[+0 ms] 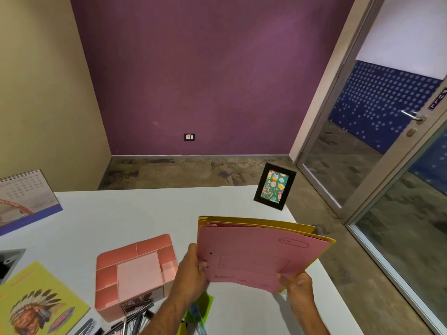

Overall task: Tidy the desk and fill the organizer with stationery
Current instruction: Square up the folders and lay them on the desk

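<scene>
Beneath both hands spreads the white table; between them, lifted off it, pink and yellow folders, left hand gripping one edge, right hand the lower corner; just left sits the pink organizer, pens before it.

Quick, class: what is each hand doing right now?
Left hand: grip closed on the folders' left edge.
Right hand: grip closed on their lower right corner.

two bare forearms rising from the bottom edge, no sleeves, watch, rings or gloves showing, ending in a left hand and right hand with short, unpainted fingernails.
</scene>
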